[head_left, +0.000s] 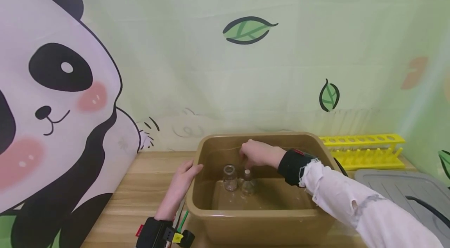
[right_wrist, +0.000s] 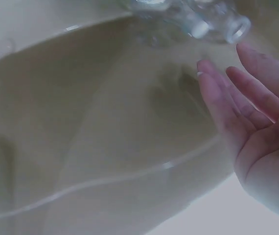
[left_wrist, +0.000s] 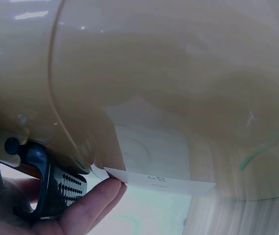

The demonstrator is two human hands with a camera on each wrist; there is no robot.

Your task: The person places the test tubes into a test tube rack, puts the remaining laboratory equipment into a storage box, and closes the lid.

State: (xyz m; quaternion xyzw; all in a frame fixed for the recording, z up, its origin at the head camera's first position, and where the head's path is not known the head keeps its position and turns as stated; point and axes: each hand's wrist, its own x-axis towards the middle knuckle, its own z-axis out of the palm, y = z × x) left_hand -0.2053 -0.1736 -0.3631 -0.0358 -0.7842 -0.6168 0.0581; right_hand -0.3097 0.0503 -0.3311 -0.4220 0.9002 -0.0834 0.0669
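A brown plastic bin [head_left: 260, 213] holds two small clear glass vessels. One is a wide-mouthed bottle [head_left: 230, 179]; beside it stands a round-bodied flask [head_left: 247, 185] with a pale top. My right hand [head_left: 258, 153] reaches into the bin just behind them. In the right wrist view its loosely bent fingers [right_wrist: 213, 93] hold nothing and lie near the glassware [right_wrist: 213, 22]. At the bin's left rim, my left hand [head_left: 183, 177] grips the side. The left wrist view shows its fingers around a black handle-like part [left_wrist: 44, 176] by the bin wall.
A yellow test tube rack [head_left: 365, 152] stands behind the bin to the right, with clear tubes [head_left: 355, 121] rising from it. Nearer on that side lies a grey lid [head_left: 397, 187]. Thin sticks, one a green stick [head_left: 183, 220], lie left of the bin on the wooden tabletop [head_left: 123, 201].
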